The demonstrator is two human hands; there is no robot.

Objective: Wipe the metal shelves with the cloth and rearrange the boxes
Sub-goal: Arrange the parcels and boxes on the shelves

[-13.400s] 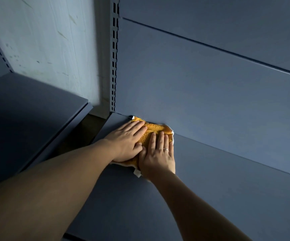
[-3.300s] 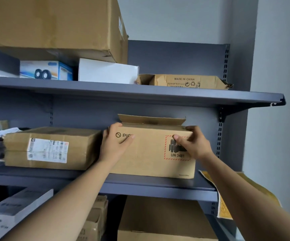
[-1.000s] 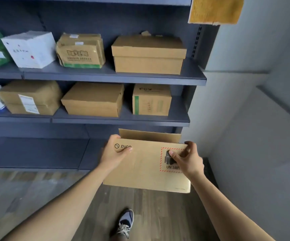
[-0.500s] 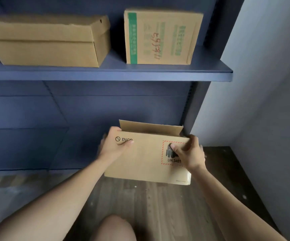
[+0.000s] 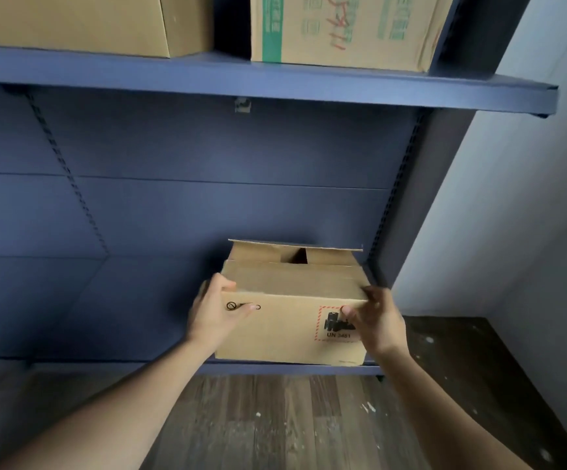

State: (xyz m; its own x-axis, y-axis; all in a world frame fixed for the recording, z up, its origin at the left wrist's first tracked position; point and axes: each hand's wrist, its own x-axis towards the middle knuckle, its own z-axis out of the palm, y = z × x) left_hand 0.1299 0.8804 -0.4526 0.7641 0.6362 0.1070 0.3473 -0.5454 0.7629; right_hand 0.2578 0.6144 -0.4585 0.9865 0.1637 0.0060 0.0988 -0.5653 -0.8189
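Observation:
A brown cardboard box (image 5: 292, 313) with a red-dashed UN 3481 label sits at the right end of the bottom blue metal shelf (image 5: 122, 307), its rear flap standing up. My left hand (image 5: 216, 312) grips its left front corner. My right hand (image 5: 373, 320) grips its right front corner, thumb on the label. The cloth is not in view.
The shelf above (image 5: 275, 81) carries a plain brown box (image 5: 82, 22) and a box with green print and red scribble (image 5: 343, 28). A slotted upright (image 5: 394, 184) and a pale wall (image 5: 519, 198) bound the right side. Dark wooden floor (image 5: 292, 422) lies below.
The box has gone from the middle shelf down to the bottom shelf, and in the last half second forward onto it. Both hands have kept their grip. The view has dropped lower.

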